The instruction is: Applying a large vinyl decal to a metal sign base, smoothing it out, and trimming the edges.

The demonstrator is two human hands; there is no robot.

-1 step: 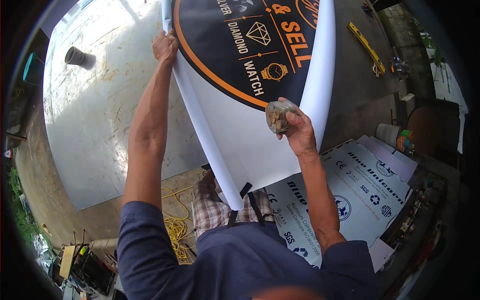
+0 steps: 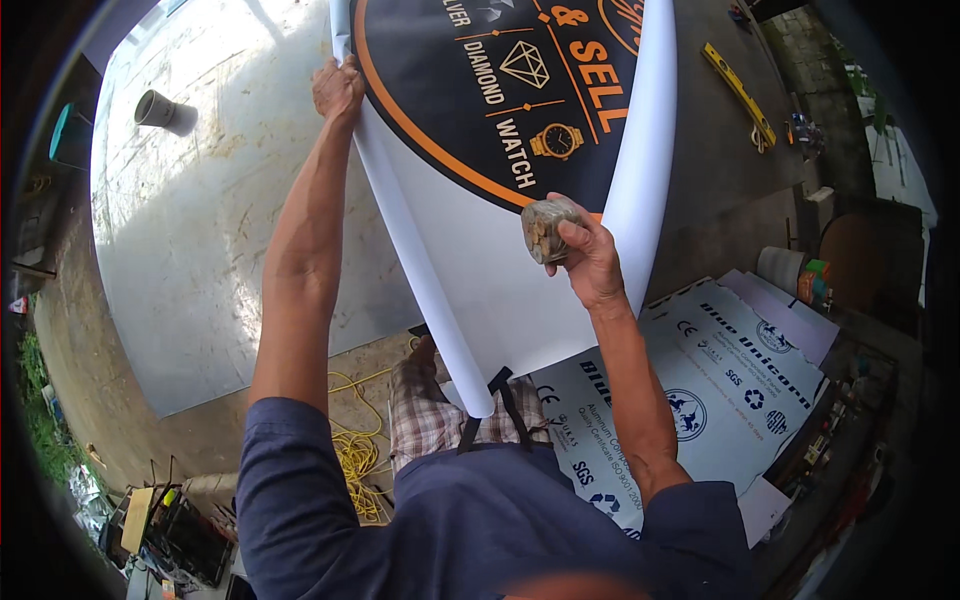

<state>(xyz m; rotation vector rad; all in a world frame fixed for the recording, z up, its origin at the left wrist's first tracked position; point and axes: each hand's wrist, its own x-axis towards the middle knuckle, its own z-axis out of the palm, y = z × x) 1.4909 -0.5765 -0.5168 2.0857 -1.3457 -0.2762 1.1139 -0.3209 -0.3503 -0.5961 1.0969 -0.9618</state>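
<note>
A large printed sheet stretches away from my waist, white along its borders, with a black round design edged in orange. Its left edge curls into a long roll, and the right edge also curls up. Far along the left edge, my left hand is closed on the sheet. Above the lower right of the design, my right hand grips a squat, round, grey-brown lump that looks wrapped in clear plastic. What the lump is made of is unclear.
A grey metal sheet with a grey cup-like pipe piece lies left. Yellow cord is coiled on the floor. A yellow spirit level rests far right. Film-covered composite panels lie right, tools lower left.
My right hand has shifted slightly left with the lump and turned it a little. My left hand keeps its hold on the sheet's edge. The whole view has shifted slightly.
</note>
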